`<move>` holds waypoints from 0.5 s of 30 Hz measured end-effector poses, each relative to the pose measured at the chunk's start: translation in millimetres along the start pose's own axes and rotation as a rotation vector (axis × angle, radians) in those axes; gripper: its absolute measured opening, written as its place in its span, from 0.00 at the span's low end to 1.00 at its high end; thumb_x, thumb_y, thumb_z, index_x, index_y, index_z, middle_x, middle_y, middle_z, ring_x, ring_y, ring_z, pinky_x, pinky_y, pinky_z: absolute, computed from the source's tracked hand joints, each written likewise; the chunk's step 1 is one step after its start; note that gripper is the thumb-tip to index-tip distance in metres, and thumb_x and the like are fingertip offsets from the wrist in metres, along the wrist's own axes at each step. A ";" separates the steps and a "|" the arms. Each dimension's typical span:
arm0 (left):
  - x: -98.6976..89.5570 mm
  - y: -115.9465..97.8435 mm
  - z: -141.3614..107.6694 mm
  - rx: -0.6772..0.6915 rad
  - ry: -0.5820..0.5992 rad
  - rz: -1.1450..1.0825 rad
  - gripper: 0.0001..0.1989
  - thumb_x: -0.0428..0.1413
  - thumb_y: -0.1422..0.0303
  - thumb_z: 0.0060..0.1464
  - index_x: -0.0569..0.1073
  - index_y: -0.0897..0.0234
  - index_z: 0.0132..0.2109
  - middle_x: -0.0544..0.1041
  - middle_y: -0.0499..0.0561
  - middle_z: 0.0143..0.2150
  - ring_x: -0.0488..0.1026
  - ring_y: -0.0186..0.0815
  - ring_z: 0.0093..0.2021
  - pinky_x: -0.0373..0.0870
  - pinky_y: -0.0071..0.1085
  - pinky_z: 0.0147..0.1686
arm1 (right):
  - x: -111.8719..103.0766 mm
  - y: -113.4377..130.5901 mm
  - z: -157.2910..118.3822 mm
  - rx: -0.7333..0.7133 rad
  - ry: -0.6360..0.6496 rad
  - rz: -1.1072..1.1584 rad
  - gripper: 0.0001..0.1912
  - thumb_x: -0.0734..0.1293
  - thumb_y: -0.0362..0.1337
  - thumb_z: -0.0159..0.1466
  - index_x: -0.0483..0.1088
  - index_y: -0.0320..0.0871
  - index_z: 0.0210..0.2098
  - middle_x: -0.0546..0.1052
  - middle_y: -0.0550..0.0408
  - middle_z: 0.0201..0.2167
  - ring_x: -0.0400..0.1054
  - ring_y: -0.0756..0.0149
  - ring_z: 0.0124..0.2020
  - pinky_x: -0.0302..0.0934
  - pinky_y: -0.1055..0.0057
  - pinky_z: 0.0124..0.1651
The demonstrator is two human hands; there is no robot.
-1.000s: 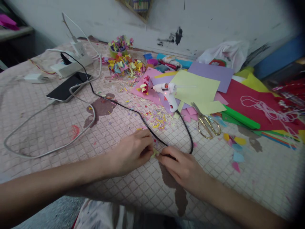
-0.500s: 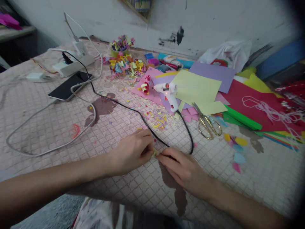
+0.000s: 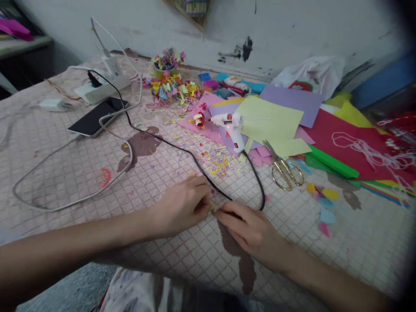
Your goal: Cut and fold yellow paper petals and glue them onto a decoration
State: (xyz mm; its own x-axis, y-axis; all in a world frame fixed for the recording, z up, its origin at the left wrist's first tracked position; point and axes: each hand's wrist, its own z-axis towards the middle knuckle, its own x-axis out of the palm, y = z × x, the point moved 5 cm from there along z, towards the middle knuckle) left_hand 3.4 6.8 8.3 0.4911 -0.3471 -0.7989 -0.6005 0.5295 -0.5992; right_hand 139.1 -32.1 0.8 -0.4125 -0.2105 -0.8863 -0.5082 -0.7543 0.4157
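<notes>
Near the table's front edge, my left hand [image 3: 186, 201] and my right hand [image 3: 248, 227] meet almost fingertip to fingertip. Both are closed in a pinch on a small pale yellow-green paper piece [image 3: 213, 207], mostly hidden by the fingers. Just beyond them runs the black cord of a white glue gun [image 3: 231, 125], which stands with a small light lit, its nozzle beside a red and yellow paper flower [image 3: 200, 117]. Gold-handled scissors [image 3: 283, 169] lie to the right of it. Small paper strips [image 3: 217, 164] are scattered between the hands and the glue gun.
At the left are a phone [image 3: 97, 117], a looped white cable and a power strip [image 3: 97, 89]. Behind stand a pot of paper flowers [image 3: 165, 65] and a heap of paper pieces [image 3: 175, 90]. Coloured sheets [image 3: 269, 119] and a plastic bag [image 3: 312, 73] are at the back right.
The view has shifted very slightly. Both hands keep nearly the same place and the same pinch.
</notes>
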 end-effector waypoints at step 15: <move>-5.7 9.2 4.4 -0.011 0.019 -0.177 0.04 0.50 0.77 0.51 0.67 0.67 0.29 0.66 0.47 0.29 0.63 0.28 0.28 0.61 0.24 0.28 | 0.9 3.4 1.5 -0.033 0.004 -0.075 0.15 0.52 0.30 0.66 0.68 0.38 0.44 0.71 0.47 0.37 0.67 0.66 0.36 0.65 0.70 0.37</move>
State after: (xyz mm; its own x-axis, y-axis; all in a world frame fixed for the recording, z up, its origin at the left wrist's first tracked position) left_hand -2.2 17.1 7.5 0.5776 -0.4488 -0.6819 -0.5130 0.4501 -0.7309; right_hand 135.9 -33.9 1.7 -0.3709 -0.1553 -0.9156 -0.5126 -0.7879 0.3413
